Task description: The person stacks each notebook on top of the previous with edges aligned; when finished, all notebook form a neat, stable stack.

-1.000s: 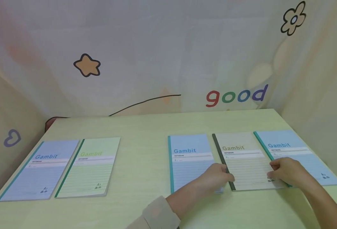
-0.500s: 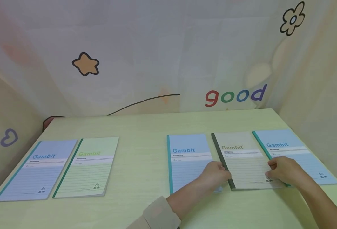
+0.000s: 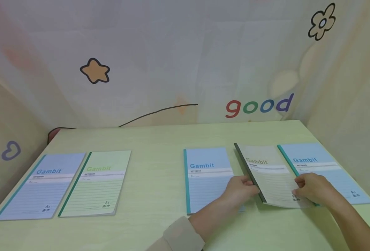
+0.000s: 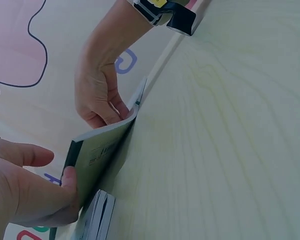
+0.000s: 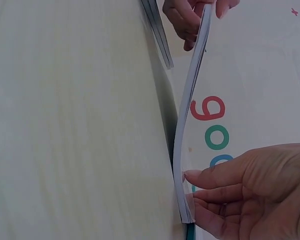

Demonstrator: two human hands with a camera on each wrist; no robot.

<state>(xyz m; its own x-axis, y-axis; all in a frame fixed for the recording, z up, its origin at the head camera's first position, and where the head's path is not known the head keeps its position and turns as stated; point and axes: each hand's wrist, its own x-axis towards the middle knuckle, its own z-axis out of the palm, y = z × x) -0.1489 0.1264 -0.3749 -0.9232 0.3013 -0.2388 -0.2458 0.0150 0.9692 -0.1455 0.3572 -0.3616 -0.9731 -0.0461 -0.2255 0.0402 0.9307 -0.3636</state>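
A grey Gambit notebook (image 3: 271, 183) with a dark spine is tilted, its spine side raised off the table and its right side low. My left hand (image 3: 239, 190) grips the spine edge near the lower half. On the opposite edge my right hand (image 3: 316, 188) holds the lower right corner, thumb on the cover. The left wrist view shows the notebook's underside (image 4: 102, 150) bent in a curve between both hands. In the right wrist view its page edge (image 5: 182, 130) runs from one hand to the other.
A blue notebook (image 3: 208, 184) lies left of it, partly under my left forearm. Another blue notebook (image 3: 332, 174) lies to the right, under my right hand. Farther left are a bluish notebook (image 3: 46, 188) and a green one (image 3: 98, 186). A printed curtain (image 3: 159, 62) surrounds the table (image 3: 153, 181).
The grey notebook lay flat before; its spine side has now come up and shifted slightly right with my left hand. My right hand stays at the lower right corner.
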